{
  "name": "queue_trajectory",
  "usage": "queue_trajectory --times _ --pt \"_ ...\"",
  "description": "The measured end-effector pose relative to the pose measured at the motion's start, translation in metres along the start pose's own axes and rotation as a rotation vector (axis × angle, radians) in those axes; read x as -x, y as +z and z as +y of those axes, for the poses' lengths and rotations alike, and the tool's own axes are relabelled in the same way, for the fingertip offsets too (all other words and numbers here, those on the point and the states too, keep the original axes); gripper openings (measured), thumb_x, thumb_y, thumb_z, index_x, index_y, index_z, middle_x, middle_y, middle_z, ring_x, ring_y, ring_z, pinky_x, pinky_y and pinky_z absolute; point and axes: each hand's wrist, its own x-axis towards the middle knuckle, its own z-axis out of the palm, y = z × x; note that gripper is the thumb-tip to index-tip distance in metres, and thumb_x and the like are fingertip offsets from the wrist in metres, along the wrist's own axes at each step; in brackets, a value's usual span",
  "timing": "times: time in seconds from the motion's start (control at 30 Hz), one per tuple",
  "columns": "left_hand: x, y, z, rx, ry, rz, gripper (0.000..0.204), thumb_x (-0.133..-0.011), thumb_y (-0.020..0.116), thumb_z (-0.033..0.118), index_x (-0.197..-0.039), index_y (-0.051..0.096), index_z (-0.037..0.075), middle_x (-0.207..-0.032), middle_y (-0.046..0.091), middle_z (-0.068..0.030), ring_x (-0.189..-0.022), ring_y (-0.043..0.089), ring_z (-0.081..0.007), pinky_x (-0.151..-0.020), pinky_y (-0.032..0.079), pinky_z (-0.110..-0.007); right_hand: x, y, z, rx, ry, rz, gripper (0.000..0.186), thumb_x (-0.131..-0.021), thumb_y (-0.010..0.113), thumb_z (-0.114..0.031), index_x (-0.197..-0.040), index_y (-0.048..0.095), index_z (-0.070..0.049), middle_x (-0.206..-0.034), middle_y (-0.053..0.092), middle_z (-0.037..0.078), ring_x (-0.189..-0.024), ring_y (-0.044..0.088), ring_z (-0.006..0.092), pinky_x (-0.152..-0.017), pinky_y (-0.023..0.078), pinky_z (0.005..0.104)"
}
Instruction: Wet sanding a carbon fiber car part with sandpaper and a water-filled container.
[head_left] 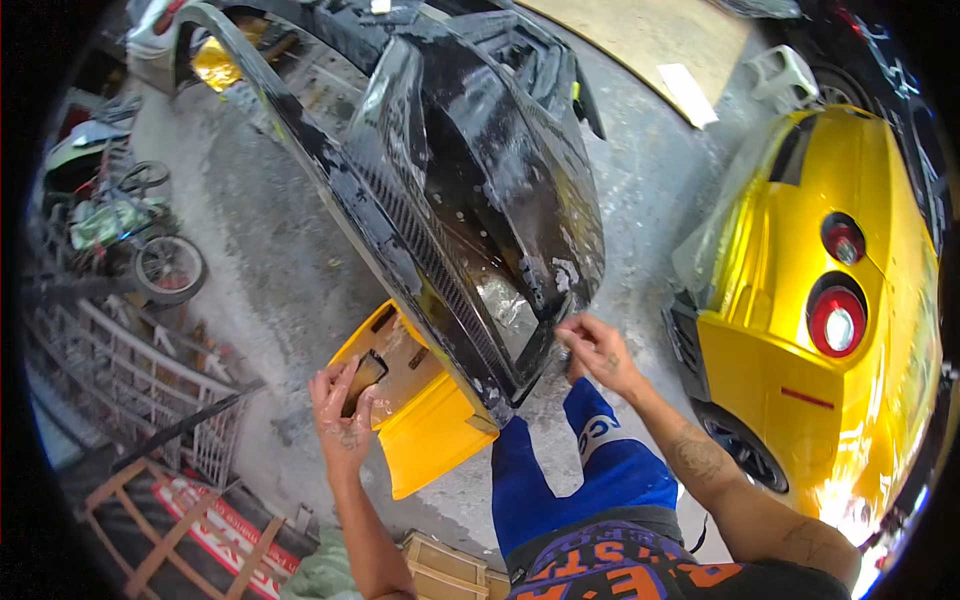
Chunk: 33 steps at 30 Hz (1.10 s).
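Observation:
A large black car body panel (440, 260) with bare carbon-fibre weave and whitish wet patches reaches toward me, its narrow end just ahead of my legs. My left hand (341, 405) is wrapped round a dark brown, block-like piece (367, 374); its exact kind is unclear. That hand is above the left side of a yellow plastic tub (435, 445), which has a brownish inside and stands beside and partly behind the panel. Over the panel's near right edge, my right hand (603, 352) has its fingers pinched together. Whatever lies between those fingertips is hidden.
A yellow car body (760, 340) with round red tail lights stands close on the right. Bicycles (168, 268) and a metal rack (150, 370) occupy the left. A white plastic stool (785, 78) and a wooden board (660, 35) are farther back. Wooden framing (155, 535) lies lower left.

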Motion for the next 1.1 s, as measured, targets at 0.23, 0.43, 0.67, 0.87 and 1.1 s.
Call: queue_trajectory --times 0.23,0.43,0.67,0.87,1.1 --pt "-0.062 -0.050 0.234 -0.633 0.317 -0.208 0.045 -0.081 0.077 0.011 -0.125 0.070 0.006 -0.115 0.063 -0.0117 -0.105 0.057 -0.0347 -0.094 0.043 -0.047 -0.029 0.005 -0.145 -0.310 -0.708 0.061 0.044 -0.093 0.077 -0.029 -0.119 0.056 -0.001 -0.114 0.055 0.015 -0.105 0.057 0.0283 -0.089 0.049 0.0379" --pt "-0.106 -0.069 0.272 -1.015 0.359 -0.097 0.040 -0.083 0.075 0.013 -0.122 0.070 0.006 -0.117 0.062 -0.0116 -0.108 0.057 -0.0354 -0.093 0.043 -0.049 -0.075 0.045 -0.194 -0.307 -0.826 0.285 0.052 -0.090 0.078 -0.028 -0.123 0.052 0.002 -0.117 0.054 0.020 -0.114 0.054 0.0380 -0.098 0.047 0.0447" --pt "-0.040 -0.031 0.249 -0.573 0.120 0.188 0.042 -0.086 0.077 0.016 -0.127 0.070 0.007 -0.114 0.063 -0.0147 -0.108 0.058 -0.0358 -0.094 0.045 -0.047 -0.095 0.032 -0.220 -0.281 -0.740 0.277 0.068 -0.086 0.082 -0.042 -0.128 0.049 0.001 -0.120 0.052 0.017 -0.105 0.058 0.0325 -0.088 0.050 0.0396" --pt "0.049 0.042 0.182 -0.047 -0.174 0.313 0.040 -0.088 0.079 0.015 -0.126 0.071 0.002 -0.113 0.064 -0.0167 -0.108 0.062 -0.0348 -0.095 0.050 -0.041 -0.067 0.037 -0.183 -0.302 -0.574 0.158 0.073 -0.083 0.084 -0.041 -0.130 0.049 0.003 -0.123 0.052 0.019 -0.115 0.056 0.0355 -0.097 0.049 0.0421" --pt "0.031 0.039 0.183 0.054 -0.159 0.359 0.039 -0.090 0.078 0.013 -0.126 0.071 0.000 -0.113 0.065 -0.0166 -0.106 0.065 -0.0308 -0.094 0.051 -0.037 -0.111 0.021 -0.257 -0.242 -0.638 0.322 0.067 -0.084 0.084 -0.043 -0.121 0.050 0.001 -0.116 0.051 0.015 -0.099 0.057 0.0301 -0.085 0.049 0.0409"
